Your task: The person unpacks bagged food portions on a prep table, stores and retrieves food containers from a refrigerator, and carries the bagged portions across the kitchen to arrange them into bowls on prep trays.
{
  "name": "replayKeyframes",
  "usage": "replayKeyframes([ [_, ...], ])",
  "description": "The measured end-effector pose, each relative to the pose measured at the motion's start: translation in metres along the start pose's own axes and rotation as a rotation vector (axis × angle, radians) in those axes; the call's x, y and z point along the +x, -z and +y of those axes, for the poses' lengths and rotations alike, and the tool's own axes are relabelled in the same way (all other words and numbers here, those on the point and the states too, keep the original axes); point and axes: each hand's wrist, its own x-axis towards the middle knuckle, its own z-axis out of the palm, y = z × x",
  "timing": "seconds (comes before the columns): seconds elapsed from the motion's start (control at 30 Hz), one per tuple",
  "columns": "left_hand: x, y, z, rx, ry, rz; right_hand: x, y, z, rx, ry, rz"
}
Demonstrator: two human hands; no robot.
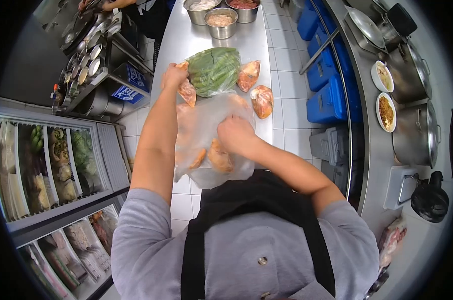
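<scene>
Translucent plastic bag (201, 117) over near end of steel table (179, 37), R hand (235, 132) clenched on its film, L hand (173, 76) at meat pouch (187, 93), grip unclear; prob. mid-handling, next move needs steady R hold.

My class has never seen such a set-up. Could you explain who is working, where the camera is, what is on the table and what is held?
There is no machine: a person works with bare hands. The single picture comes from a camera on their head, looking down. The metal table bears metal containers, a green-filled bag and small bags of reddish-orange food. The right hand grips a large cloudy bag. The left hand is at another small bag; its grip is unclear.
</scene>
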Motion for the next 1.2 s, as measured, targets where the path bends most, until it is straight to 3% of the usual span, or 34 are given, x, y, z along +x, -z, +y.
replayKeyframes([
  [0.03,0.009,-0.008,-0.003,0.034,0.001,-0.015,0.011,-0.012,0.007,-0.275,-0.066,-0.083],
  [0.13,-0.001,0.007,0.000,-0.048,0.022,-0.104,0.041,-0.047,0.028,-0.373,-0.231,-0.114],
  [0.17,-0.013,0.016,0.001,-0.167,0.040,-0.189,0.050,-0.053,0.036,-0.374,-0.218,-0.112],
  [0.23,-0.015,0.014,-0.015,-0.222,-0.018,-0.167,0.064,-0.056,0.049,-0.282,-0.198,-0.274],
  [0.3,0.022,-0.028,-0.053,-0.276,-0.276,-0.070,0.073,-0.061,0.051,-0.274,-0.131,-0.228],
  [0.37,-0.009,-0.011,-0.048,-0.344,-0.253,-0.033,0.070,-0.056,0.046,-0.260,-0.068,-0.190],
  [0.43,-0.037,0.002,-0.050,-0.409,-0.234,-0.003,0.048,-0.013,0.029,-0.034,0.026,-0.475],
  [0.53,-0.082,0.014,-0.061,-0.459,-0.286,0.061,0.011,0.046,0.021,0.567,0.241,-0.404],
  [0.6,-0.139,0.039,-0.048,-0.423,-0.521,0.183,-0.013,0.098,0.029,0.800,0.395,-0.338],
  [0.67,-0.205,0.060,-0.046,-0.356,-0.762,-0.005,-0.026,0.119,0.049,1.093,0.408,-0.225],
  [0.7,-0.253,0.073,-0.036,-0.258,-0.795,-0.115,-0.024,0.118,0.063,1.280,0.364,-0.151],
  [0.73,-0.298,0.083,-0.024,-0.162,-0.824,-0.220,-0.019,0.119,0.074,1.264,0.238,-0.070],
  [0.77,-0.333,0.085,-0.013,-0.013,-0.817,-0.176,-0.011,0.119,0.084,1.241,0.114,0.010],
  [0.83,-0.360,0.076,-0.010,0.140,-0.796,-0.130,0.023,0.068,0.113,0.730,-0.022,0.167],
  [0.9,-0.364,0.048,-0.025,0.275,-0.714,0.112,0.051,0.013,0.121,0.477,-0.149,0.054],
  [0.93,-0.359,0.038,-0.038,0.278,-0.703,0.116,0.056,0.001,0.117,0.477,-0.138,0.050],
  [1.0,-0.340,0.034,-0.072,-0.188,-0.570,0.239,0.060,-0.016,0.104,0.474,-0.187,-0.034],
  [1.03,-0.332,0.047,-0.079,-0.306,-0.414,0.253,0.053,-0.021,0.092,0.398,-0.177,0.131],
  [1.07,-0.324,0.064,-0.080,-0.422,-0.253,0.270,0.046,-0.023,0.087,0.399,-0.166,0.116],
  [1.13,-0.316,0.115,-0.063,-0.683,-0.238,0.327,0.038,-0.025,0.084,0.490,-0.077,0.319],
  [1.17,-0.307,0.128,-0.066,-0.816,-0.245,0.334,0.028,-0.023,0.084,0.491,-0.064,0.306],
  [1.2,-0.298,0.139,-0.069,-0.950,-0.254,0.344,0.016,-0.014,0.086,0.600,-0.127,0.467],
])
